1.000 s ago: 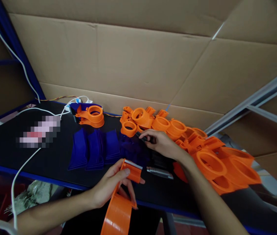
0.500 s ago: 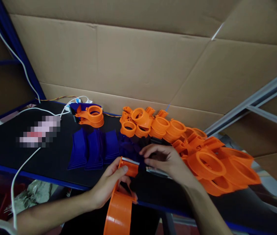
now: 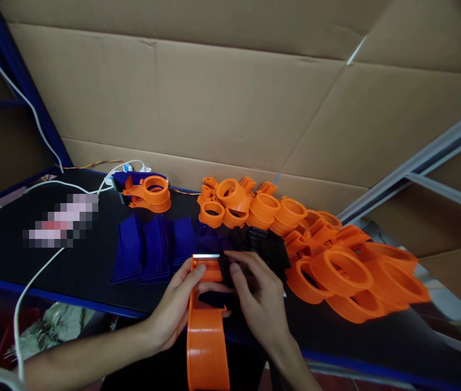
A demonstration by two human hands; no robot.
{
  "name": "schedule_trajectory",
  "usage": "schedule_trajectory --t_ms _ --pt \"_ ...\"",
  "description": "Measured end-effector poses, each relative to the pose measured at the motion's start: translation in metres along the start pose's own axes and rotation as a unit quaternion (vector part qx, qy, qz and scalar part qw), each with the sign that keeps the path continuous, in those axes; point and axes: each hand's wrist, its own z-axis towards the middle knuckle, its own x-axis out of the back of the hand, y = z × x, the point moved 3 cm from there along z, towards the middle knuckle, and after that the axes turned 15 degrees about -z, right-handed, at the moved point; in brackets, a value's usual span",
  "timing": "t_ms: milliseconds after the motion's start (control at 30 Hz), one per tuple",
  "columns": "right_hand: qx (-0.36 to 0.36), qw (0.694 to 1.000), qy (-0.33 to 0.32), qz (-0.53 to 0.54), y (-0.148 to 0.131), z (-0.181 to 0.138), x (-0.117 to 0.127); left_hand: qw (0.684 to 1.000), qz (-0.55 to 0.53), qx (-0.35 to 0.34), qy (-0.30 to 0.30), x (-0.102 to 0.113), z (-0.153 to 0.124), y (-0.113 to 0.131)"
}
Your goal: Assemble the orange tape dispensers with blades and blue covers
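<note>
My left hand (image 3: 181, 298) is closed round an orange tape dispenser (image 3: 208, 345), its thumb lying on the head beside a toothed metal blade (image 3: 206, 256). The dispenser's wide ring hangs down toward me. At the right end of the head, my right hand (image 3: 260, 290) pinches a small black piece (image 3: 225, 271) between thumb and fingers, against or close to the head. Most of that piece is hidden, and whether it is seated I cannot tell. Just behind the hands lie dark blue parts (image 3: 209, 233) and black plastic parts (image 3: 260, 239).
Stacked blue curved plates (image 3: 157, 250) stand left of the hands. Orange dispenser bodies (image 3: 266, 209) line the back, with more orange dispenser bodies (image 3: 342, 274) heaped at right. An orange-and-blue dispenser group (image 3: 155, 193) sits back left. White cables (image 3: 35, 271) cross the black table (image 3: 83, 277); cardboard (image 3: 234, 98) walls the back.
My right hand has moved left and down to the dispenser's head, bringing a black piece against or near it. The dispenser has turned more upright, its blade now nearly level.
</note>
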Motion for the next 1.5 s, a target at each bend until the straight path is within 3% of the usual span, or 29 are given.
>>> schedule_trajectory --t_ms 200,367,633,800,1000,1267,1500 --pt "-0.048 0.999 -0.007 0.017 0.008 -0.003 0.010 1.000 0.011 -0.002 -0.021 -0.002 0.000 -0.001" --pt "-0.073 0.987 0.078 0.121 0.008 -0.006 0.002 0.999 0.022 -0.010 -0.037 -0.004 -0.002 0.000" --pt "-0.061 0.960 0.209 0.174 0.002 -0.012 -0.020 0.999 0.021 -0.023 -0.044 0.000 -0.002 -0.003" --pt "-0.067 0.951 0.194 0.230 0.004 -0.011 -0.026 0.999 0.019 -0.016 -0.043 -0.001 -0.001 -0.002" --pt "-0.001 0.981 0.178 0.073 0.003 -0.016 -0.029 0.999 0.024 -0.027 -0.025 0.005 -0.001 -0.003" --pt "-0.014 0.989 0.134 0.068 -0.001 -0.022 -0.020 0.996 0.064 -0.009 -0.061 0.007 -0.001 -0.005" --pt "0.093 0.986 0.136 0.007 -0.014 -0.027 -0.012 0.997 0.055 -0.024 -0.046 0.014 -0.002 -0.006"
